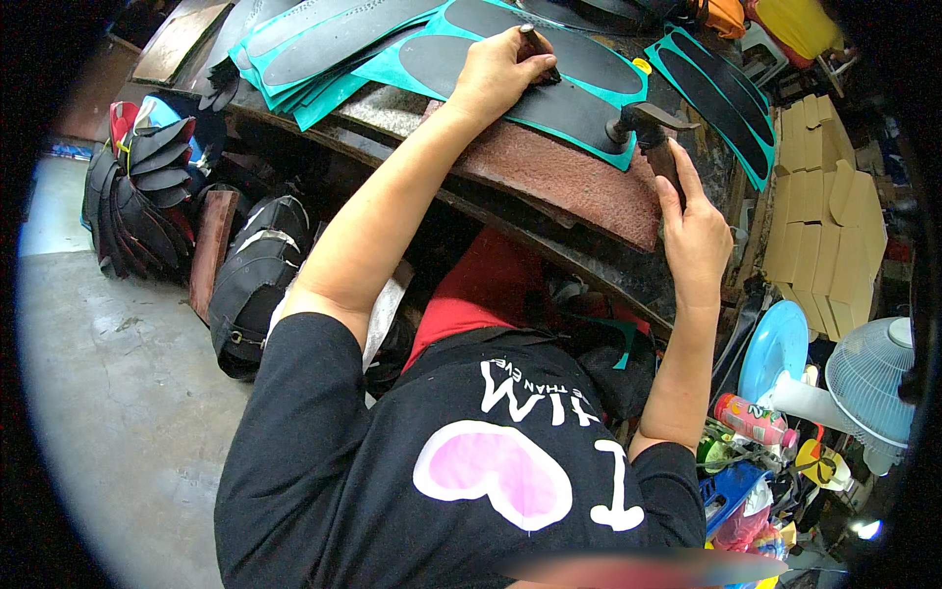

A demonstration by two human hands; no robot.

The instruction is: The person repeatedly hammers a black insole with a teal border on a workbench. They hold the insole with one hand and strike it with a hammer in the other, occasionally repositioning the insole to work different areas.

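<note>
My left hand (498, 75) pinches a dark rod-shaped tool (531, 38) at 12 o'clock; my right hand (699, 232) clasps a brown-handled metal hammer (657, 152) at 2. The flat black-and-teal sheet (581, 114) seems unfinished.

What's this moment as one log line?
left hand: grips dark tool | right hand: holds hammer by handle | black-and-teal sheet: under tool, partly over reddish slab

Teal sheets (574, 110) w/ blk ovals (601, 69), speckled red-brn slab (559, 182)
</note>
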